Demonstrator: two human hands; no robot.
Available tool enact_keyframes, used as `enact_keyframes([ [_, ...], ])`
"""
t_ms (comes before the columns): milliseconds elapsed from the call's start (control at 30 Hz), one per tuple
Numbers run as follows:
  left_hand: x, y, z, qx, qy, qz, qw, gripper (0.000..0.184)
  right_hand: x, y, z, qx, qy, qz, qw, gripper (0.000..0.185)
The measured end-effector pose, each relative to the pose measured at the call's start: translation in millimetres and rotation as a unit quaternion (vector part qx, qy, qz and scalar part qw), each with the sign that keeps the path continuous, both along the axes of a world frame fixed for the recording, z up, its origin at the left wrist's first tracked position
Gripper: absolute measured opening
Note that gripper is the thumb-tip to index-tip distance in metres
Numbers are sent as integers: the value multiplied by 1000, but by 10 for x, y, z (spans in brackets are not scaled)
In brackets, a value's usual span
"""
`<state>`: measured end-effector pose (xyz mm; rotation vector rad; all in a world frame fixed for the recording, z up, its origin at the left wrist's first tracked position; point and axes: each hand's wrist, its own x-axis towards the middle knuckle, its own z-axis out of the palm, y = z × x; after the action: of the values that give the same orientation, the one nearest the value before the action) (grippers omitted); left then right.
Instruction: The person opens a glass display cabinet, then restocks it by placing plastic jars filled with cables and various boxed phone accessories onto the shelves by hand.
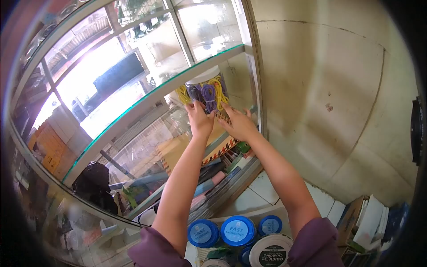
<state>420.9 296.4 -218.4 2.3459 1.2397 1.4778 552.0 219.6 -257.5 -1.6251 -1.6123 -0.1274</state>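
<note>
A clear jar of cables (207,94) with a white lid stands tilted inside the glass cabinet, its coiled cords yellow, purple and dark. My left hand (200,118) is at the jar's lower left front, fingers bent against it. On the lower right side, my right hand (240,125) presses its fingers to the jar, with the thumb lower down. Both hands together hold the jar near its base. Under my wrists lies a yellow-brown sheet or envelope (178,149) with a striped black-and-orange edge. The jar's bottom is partly hidden by my fingers.
A green-edged glass shelf (133,111) crosses the cabinet just above my hands. A black plastic bag (93,184) sits lower left. Blue-lidded jars (238,230) and a white-lidded jar (270,251) stand below my arms. Boxes (369,220) are at lower right, beside the wall (320,98).
</note>
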Motion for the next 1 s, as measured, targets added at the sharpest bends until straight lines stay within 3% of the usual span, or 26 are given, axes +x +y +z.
enact_keyframes([
  [100,-27,248,-147,18,-8,-57,998,33,93,4,38,-25,-34,20,999,59],
  [133,-20,101,-77,-3,9,-60,998,23,116,10,42,-27,-33,18,999,59],
  [233,5,-53,-3,-40,55,-26,997,20,90,42,53,-53,-30,21,998,59],
  [300,-18,33,-67,-20,81,-35,996,23,-4,62,33,-53,-48,-48,996,61],
  [467,-19,121,-157,15,135,-45,990,25,-80,84,73,-102,-27,-63,992,63],
  [633,-112,-220,-145,-64,168,38,983,28,-118,-76,50,-148,-78,-101,981,63],
  [700,-255,-366,-126,-63,188,16,980,30,-159,-315,113,-195,-14,-73,978,61],
  [767,-418,-555,-208,-66,210,-4,975,33,-198,-569,163,-194,-33,-88,977,60],
  [900,-832,-1086,-425,13,203,-32,979,37,-278,-1150,37,-345,31,-20,938,70],
  [967,-1046,-1483,-392,37,224,-44,973,41,-359,-1626,-246,-257,7,-41,965,71],
  [1000,-1163,-1772,-254,-50,233,-68,969,44,-210,-1603,-691,-134,63,18,989,70],
])
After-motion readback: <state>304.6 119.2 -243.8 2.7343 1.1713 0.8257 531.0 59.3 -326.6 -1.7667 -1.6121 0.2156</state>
